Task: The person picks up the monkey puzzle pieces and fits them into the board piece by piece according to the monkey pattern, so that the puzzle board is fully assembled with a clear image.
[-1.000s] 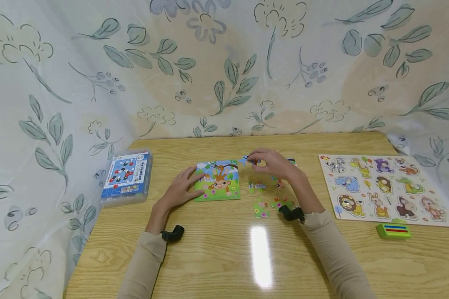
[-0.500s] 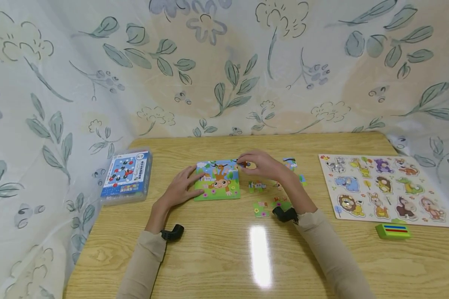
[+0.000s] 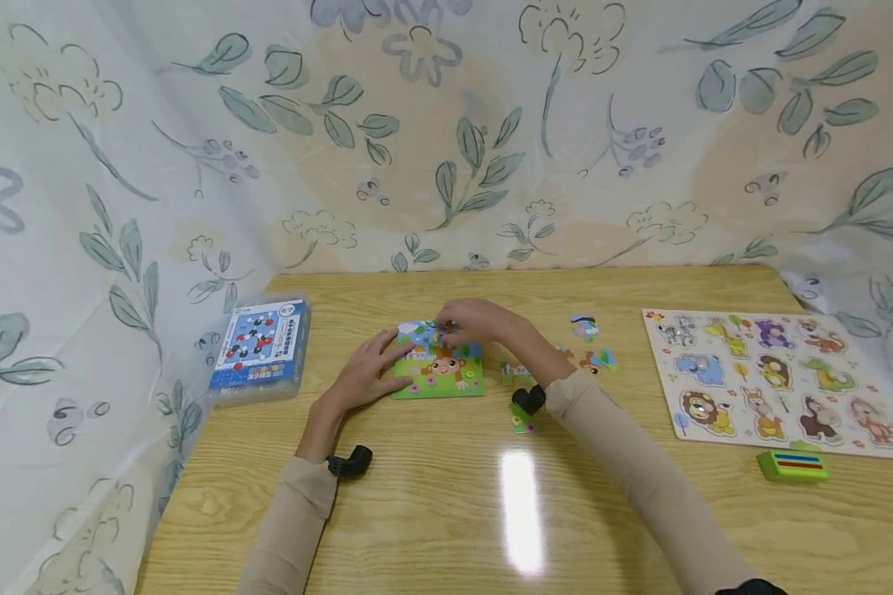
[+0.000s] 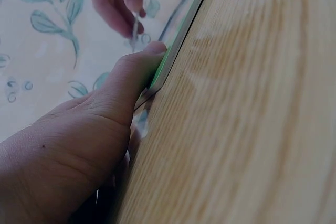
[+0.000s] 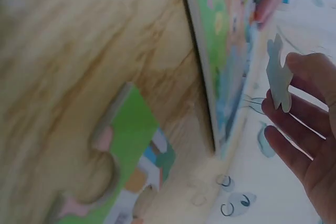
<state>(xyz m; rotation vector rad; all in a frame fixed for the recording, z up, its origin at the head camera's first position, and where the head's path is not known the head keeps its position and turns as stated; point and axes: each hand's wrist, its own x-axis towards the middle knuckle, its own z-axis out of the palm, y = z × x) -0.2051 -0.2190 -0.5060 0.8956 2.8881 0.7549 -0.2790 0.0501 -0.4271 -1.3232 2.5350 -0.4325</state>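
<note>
A small puzzle board (image 3: 457, 382) with a monkey picture lies flat on the table. My left hand (image 3: 365, 372) rests at its left side, fingers spread and straight; in the left wrist view the thumb (image 4: 155, 48) touches the green edge. Above the board's upper part, my right hand (image 3: 479, 321) pinches a puzzle piece (image 5: 278, 77) between thumb and fingers. That piece shows its pale back in the right wrist view. Right of the board lie several loose puzzle pieces, one blue-and-white piece (image 3: 584, 326) at the back and a green one (image 3: 524, 423) nearer, partly under the right wrist.
A boxed molecular model set (image 3: 260, 347) stands at the table's left. On the right lies a white animal puzzle board (image 3: 729, 372), with a green block (image 3: 792, 466) with red and blue stripes before it. A floral cloth (image 3: 417, 165) hangs behind the table.
My right hand has moved left with the puzzle piece, from beside the board to above its upper part. The left hand stays at the board's left side.
</note>
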